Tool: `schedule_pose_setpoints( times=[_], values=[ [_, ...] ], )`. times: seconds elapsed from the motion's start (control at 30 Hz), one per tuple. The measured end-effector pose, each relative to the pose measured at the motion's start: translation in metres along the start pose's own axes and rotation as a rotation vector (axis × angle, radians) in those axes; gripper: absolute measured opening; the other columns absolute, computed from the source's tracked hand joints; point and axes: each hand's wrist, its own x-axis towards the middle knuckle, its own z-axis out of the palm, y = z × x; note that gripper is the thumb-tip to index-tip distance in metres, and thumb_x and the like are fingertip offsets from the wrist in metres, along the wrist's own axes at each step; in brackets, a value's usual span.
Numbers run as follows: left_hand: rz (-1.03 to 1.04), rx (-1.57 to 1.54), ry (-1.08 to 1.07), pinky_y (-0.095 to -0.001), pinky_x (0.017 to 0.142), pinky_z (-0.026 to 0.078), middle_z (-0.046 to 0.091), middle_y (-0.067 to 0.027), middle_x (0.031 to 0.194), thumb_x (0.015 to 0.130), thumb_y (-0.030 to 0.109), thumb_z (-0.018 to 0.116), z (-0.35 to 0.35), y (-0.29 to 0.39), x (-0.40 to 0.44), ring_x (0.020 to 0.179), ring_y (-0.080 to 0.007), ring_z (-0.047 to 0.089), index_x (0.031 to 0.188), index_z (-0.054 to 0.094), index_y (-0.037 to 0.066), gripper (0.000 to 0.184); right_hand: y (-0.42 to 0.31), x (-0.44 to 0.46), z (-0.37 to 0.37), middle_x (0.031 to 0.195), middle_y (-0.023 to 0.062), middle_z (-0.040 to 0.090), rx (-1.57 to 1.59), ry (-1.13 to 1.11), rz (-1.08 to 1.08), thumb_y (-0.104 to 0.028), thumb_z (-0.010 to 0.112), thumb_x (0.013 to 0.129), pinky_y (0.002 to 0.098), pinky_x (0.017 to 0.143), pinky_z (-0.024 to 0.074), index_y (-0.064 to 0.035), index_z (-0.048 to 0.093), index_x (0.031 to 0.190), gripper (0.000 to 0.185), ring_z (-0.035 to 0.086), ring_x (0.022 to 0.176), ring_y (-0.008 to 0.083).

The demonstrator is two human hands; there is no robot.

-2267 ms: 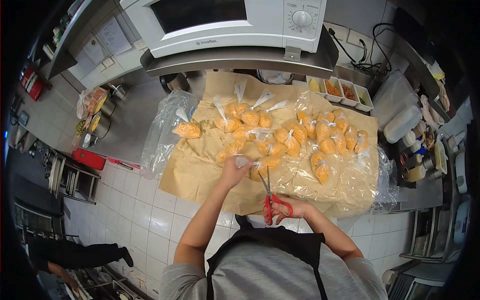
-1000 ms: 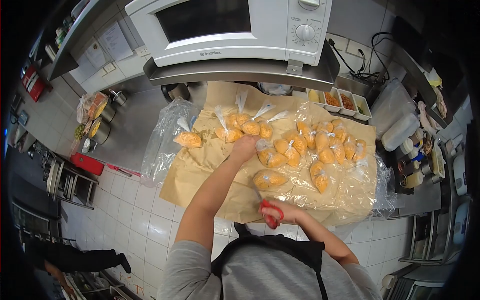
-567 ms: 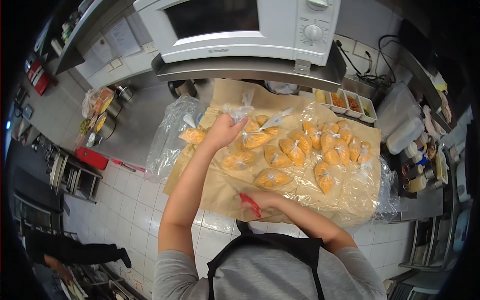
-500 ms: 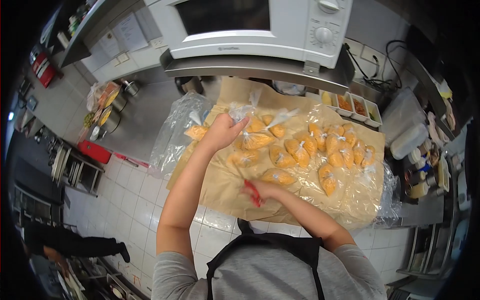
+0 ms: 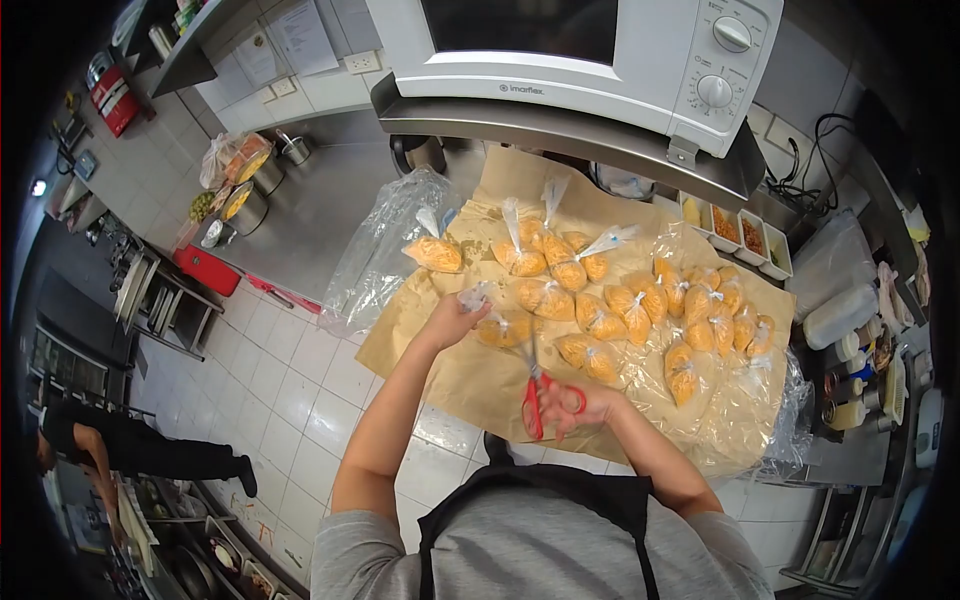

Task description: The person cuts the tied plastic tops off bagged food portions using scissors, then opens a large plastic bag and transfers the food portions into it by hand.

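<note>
My left hand is closed around a crumpled bit of clear plastic, which pokes out above the fingers. Just right of that hand lies a tied plastic bag of orange shredded food. Red-handled scissors are in my right hand, their slightly blurred blades pointing away from me toward this bag. Further back, bags with long untrimmed tails, such as one bag, rest on brown paper. Several short-knotted bags lie to the right.
A white microwave sits on a shelf above the counter's back. Condiment trays stand at the back right. Clear plastic sheeting and pots are on the left. Another person is at lower left.
My left hand has come down toward me from the long-tailed bags, with clear plastic in it. The scissors have swung to point forward. The view has shifted.
</note>
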Motion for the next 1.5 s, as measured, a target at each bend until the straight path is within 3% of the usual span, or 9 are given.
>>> schedule_pose_setpoints(
  times=[0.43, 0.53, 0.73, 0.83, 0.97, 1.07, 1.17, 1.37, 1.5],
  values=[
    [-0.017, -0.179, 0.05, -0.0243, 0.062, 0.044, 0.058, 0.0008, 0.073, 0.083, 0.025, 0.066, 0.006, -0.005, -0.023, 0.066, -0.0075, 0.052, 0.091, 0.06, 0.003, 0.024, -0.02, 0.07, -0.002, 0.096, 0.0055, 0.056, -0.024, 0.167, -0.04, -0.066, 0.044, 0.08, 0.0296, 0.055, 0.0483, -0.0102, 0.033, 0.126, 0.073, 0.06, 0.084, 0.016],
    [0.001, -0.171, 0.054, -0.0249, 0.063, 0.043, 0.058, 0.0014, 0.072, 0.085, 0.021, 0.063, 0.007, -0.009, -0.025, 0.067, -0.0086, 0.052, 0.091, 0.06, 0.002, 0.021, -0.023, 0.074, 0.007, 0.068, 0.004, 0.055, -0.054, 0.285, -0.115, -0.06, 0.048, 0.083, 0.0282, 0.047, 0.042, -0.0086, 0.041, 0.109, 0.058, 0.056, 0.06, 0.0132],
    [0.076, -0.198, 0.103, -0.0255, 0.064, 0.043, 0.059, 0.0002, 0.072, 0.085, 0.015, 0.058, -0.005, 0.013, 0.012, 0.068, -0.0094, 0.053, 0.088, 0.061, 0.001, 0.015, -0.005, 0.069, -0.003, 0.053, 0.0036, 0.05, -0.066, 0.493, -0.28, -0.049, 0.046, 0.09, 0.0227, 0.039, 0.0342, -0.0075, 0.048, 0.09, 0.042, 0.048, 0.044, 0.0112],
    [0.202, -0.102, 0.127, -0.0261, 0.063, 0.043, 0.06, -0.0021, 0.071, 0.084, 0.019, 0.061, 0.018, 0.058, 0.052, 0.069, -0.0088, 0.052, 0.084, 0.062, 0.001, 0.018, -0.004, 0.044, 0.01, 0.054, 0.0037, 0.052, -0.07, 0.36, -0.181, -0.047, 0.046, 0.09, 0.0225, 0.039, 0.0342, -0.0074, 0.048, 0.089, 0.04, 0.049, 0.045, 0.0114],
    [0.707, 0.357, 0.15, -0.033, 0.067, 0.046, 0.063, -0.014, 0.082, 0.074, 0.02, 0.07, 0.081, 0.098, 0.12, 0.08, -0.0241, 0.06, 0.082, 0.063, 0.0, 0.022, 0.013, 0.032, 0.024, 0.055, 0.0032, 0.053, -0.207, 0.424, -0.153, -0.045, 0.047, 0.09, 0.0225, 0.04, 0.0355, -0.0066, 0.049, 0.084, 0.039, 0.05, 0.045, 0.0115],
    [0.836, 0.596, 0.133, -0.0374, 0.075, 0.047, 0.062, -0.018, 0.092, 0.072, 0.018, 0.07, 0.133, 0.087, 0.172, 0.09, -0.0319, 0.059, 0.084, 0.064, 0.001, 0.022, 0.027, 0.028, 0.023, 0.056, 0.0027, 0.053, -0.391, 0.39, -0.084, -0.042, 0.048, 0.091, 0.0232, 0.042, 0.0389, -0.0059, 0.049, 0.085, 0.036, 0.052, 0.047, 0.0116],
    [0.431, 0.744, -0.199, -0.0391, 0.082, 0.047, 0.063, -0.0192, 0.093, 0.072, 0.017, 0.068, 0.151, 0.104, 0.18, 0.092, -0.0314, 0.06, 0.089, 0.063, 0.0, 0.025, 0.038, 0.029, 0.023, 0.063, 0.0025, 0.054, -0.556, 0.358, -0.032, -0.044, 0.051, 0.089, 0.0243, 0.048, 0.0417, -0.006, 0.05, 0.088, 0.038, 0.052, 0.055, 0.0113],
    [0.389, 0.264, -0.057, -0.0369, 0.073, 0.049, 0.064, -0.0191, 0.086, 0.077, 0.016, 0.066, 0.099, 0.14, 0.152, 0.085, -0.0283, 0.063, 0.099, 0.06, 0.0, 0.028, 0.025, 0.044, 0.026, 0.072, 0.0039, 0.058, -0.598, 0.286, 0.119, -0.045, 0.047, 0.089, 0.0259, 0.056, 0.0435, -0.0062, 0.053, 0.09, 0.039, 0.055, 0.064, 0.0115],
    [0.339, -0.245, 0.034, -0.024, 0.053, 0.045, 0.056, -0.0014, 0.066, 0.087, 0.017, 0.059, 0.029, 0.156, 0.109, 0.061, -0.007, 0.053, 0.106, 0.057, 0.004, 0.023, -0.014, 0.065, 0.016, 0.07, 0.004, 0.057, -0.498, 0.241, 0.179, -0.048, 0.045, 0.089, 0.025, 0.048, 0.0433, -0.0069, 0.053, 0.09, 0.042, 0.056, 0.057, 0.0125]
  ],
)
